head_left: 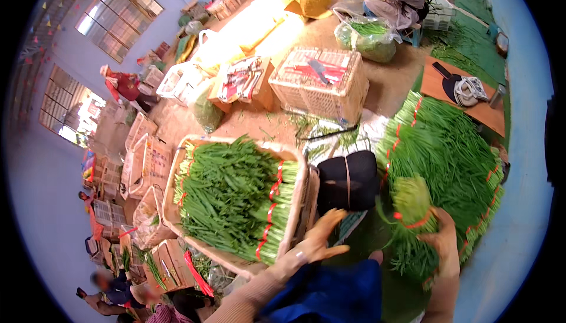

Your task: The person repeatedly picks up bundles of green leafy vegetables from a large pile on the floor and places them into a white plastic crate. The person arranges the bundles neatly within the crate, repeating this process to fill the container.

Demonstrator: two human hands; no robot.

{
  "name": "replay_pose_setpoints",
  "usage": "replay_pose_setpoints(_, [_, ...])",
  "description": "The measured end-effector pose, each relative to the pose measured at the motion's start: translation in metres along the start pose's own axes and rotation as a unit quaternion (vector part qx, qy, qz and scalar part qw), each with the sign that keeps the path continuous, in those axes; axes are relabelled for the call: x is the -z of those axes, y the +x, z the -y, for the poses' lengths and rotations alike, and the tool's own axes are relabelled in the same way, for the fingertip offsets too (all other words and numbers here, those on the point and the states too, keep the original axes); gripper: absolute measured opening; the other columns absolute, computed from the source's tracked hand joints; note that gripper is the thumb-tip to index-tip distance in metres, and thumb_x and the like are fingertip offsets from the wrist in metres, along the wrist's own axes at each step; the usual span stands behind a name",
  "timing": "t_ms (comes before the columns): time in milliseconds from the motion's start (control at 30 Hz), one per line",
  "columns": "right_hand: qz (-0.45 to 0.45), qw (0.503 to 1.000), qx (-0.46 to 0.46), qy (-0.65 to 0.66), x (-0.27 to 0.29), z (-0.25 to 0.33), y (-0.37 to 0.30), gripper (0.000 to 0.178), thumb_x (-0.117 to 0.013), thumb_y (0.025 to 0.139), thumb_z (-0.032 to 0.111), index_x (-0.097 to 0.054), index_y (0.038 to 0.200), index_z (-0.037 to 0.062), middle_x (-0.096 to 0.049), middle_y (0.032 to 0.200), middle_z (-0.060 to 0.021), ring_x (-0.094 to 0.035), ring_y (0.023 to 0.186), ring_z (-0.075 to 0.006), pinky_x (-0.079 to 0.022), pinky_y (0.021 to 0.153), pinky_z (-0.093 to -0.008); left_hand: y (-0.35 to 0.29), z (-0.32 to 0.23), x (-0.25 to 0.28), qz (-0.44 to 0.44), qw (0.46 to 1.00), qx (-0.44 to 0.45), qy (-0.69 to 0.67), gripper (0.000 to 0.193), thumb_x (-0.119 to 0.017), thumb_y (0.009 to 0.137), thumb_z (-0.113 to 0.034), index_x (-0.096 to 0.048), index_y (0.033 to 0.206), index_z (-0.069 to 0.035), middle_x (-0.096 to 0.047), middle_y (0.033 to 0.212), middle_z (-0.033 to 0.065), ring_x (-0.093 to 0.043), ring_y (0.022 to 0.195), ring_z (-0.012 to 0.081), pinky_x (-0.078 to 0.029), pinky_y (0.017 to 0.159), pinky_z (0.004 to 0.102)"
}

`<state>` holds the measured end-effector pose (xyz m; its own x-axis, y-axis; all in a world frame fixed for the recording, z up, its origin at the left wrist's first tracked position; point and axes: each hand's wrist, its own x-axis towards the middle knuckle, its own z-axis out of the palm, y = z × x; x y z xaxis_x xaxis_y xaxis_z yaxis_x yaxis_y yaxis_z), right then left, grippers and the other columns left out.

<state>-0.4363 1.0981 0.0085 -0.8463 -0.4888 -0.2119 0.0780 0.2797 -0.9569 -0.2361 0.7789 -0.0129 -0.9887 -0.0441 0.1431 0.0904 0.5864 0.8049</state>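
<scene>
Left hand (321,237) splayed, right hand (443,241) clenched

Below you the brown floor (389,87) is carrying a wicker crate (295,205) packed with tied green stalks, an upturned basket (321,84), a bagged heap of greens (368,37), a big pile of red-banded bundles (448,146) and a low wooden board (471,108).

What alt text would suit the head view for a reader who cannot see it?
The person's right hand grips a bundle of green stalks tied with a red band, beside a large pile of bundles. The left hand hangs open next to a basket packed with more tied bundles.
</scene>
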Motion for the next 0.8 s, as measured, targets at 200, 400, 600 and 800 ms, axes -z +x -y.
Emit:
replay_pose_setpoints(200, [0.296, 0.942, -0.076, 0.14, -0.155, 0.165, -0.018, 0.08, -0.075, 0.056, -0.01, -0.051, 0.132, -0.0038, -0.061, 0.122, -0.0084, -0.056, 0.114, -0.0181, -0.044, 0.1, -0.0314, -0.016, -0.012, 0.034, 0.141, 0.924, 0.154, -0.32, 0.076, -0.084, 0.072, -0.023, -0.049, 0.136, -0.002, -0.059, 0.13, 0.0102, -0.055, 0.119, 0.0223, -0.043, 0.102, 0.0354])
replay_pose_setpoints(400, [0.203, 0.971, 0.007, 0.125, -0.233, 0.181, -0.034, 0.094, -0.086, 0.064, 0.006, -0.037, 0.144, -0.0007, -0.052, 0.137, -0.0146, -0.051, 0.123, -0.0245, -0.044, 0.102, -0.0356, -0.039, -0.05, 0.122, -0.022, 0.719, 0.103, -0.687, 0.071, -0.073, 0.083, -0.021, -0.037, 0.141, -0.003, -0.058, 0.127, 0.0133, -0.06, 0.112, 0.0251, -0.051, 0.095, 0.041])
replay_pose_setpoints(600, [-0.049, 0.88, 0.437, -0.181, -0.287, 0.182, -0.069, 0.073, -0.085, 0.068, 0.03, -0.056, 0.13, 0.0045, -0.061, 0.113, -0.0131, -0.056, 0.103, -0.0307, -0.045, 0.093, -0.0426, -0.071, -0.052, 0.159, -0.097, 0.715, 0.085, -0.688, 0.064, -0.071, 0.087, -0.023, -0.04, 0.139, -0.003, -0.06, 0.124, 0.0142, -0.062, 0.109, 0.026, -0.054, 0.092, 0.041])
replay_pose_setpoints(800, [-0.039, 0.818, 0.512, -0.258, -0.299, 0.199, -0.065, 0.04, -0.077, 0.074, 0.023, -0.065, 0.108, 0.0061, -0.063, 0.085, -0.0092, -0.061, 0.079, -0.0307, -0.047, 0.078, -0.0461, -0.07, -0.063, 0.149, -0.225, 0.743, 0.128, -0.617, 0.052, -0.07, 0.087, -0.018, -0.049, 0.132, -0.004, -0.063, 0.116, 0.0119, -0.065, 0.099, 0.0221, -0.055, 0.085, 0.0358])
